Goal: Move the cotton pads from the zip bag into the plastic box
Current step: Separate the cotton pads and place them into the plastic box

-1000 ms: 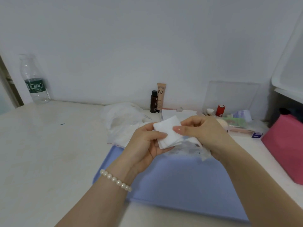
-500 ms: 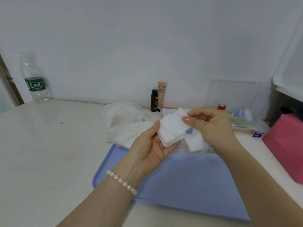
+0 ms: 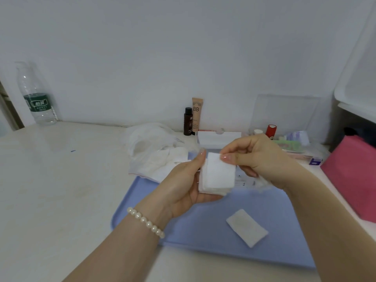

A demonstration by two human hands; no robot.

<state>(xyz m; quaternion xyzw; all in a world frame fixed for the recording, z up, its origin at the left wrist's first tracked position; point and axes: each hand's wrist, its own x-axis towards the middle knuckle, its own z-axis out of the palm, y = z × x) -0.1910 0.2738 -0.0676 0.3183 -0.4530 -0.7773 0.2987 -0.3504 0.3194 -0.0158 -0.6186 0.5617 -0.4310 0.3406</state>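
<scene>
Left hand (image 3: 183, 186) is cupped under a stack of cotton pads (image 3: 217, 175), thumb up along the stack's left edge and fingers curled round the underside, so it's properly gripping the pile. Right hand (image 3: 258, 157) comes in from the other side and pinches the top right corner of the stack between thumb and forefinger, with the other fingers tucked underneath. Both hands hold the stack above the far part of a blue tray (image 3: 154, 200), clear of it.

One loose pad (image 3: 247, 227) lies flat on the tray by itself, nearer the camera and off to the right, well apart from the held stack.

The zip bag (image 3: 150, 157) sits crumpled on the white surface (image 3: 61, 190) just beyond the tray's far left corner, its near edge overlapping the tray; there's white stuff still inside it, can't really say how much. Some clear crinkly plastic (image 3: 250, 183) pokes out under the right hand, but I can't tell what it belongs to.

The plastic box (image 3: 218, 139) is right behind the hands, against the wall, partly hidden by them, and I can't see into it from here.

Other bits: a pearl bracelet (image 3: 145, 221) on the left wrist, a water bottle (image 3: 37, 94) far left by the wall, a small dark bottle (image 3: 188, 121) and a BB cream tube (image 3: 197, 113) standing side by side behind the box, a little red container (image 3: 271, 130) to the right, and something pink (image 3: 354, 176) at the right edge.
</scene>
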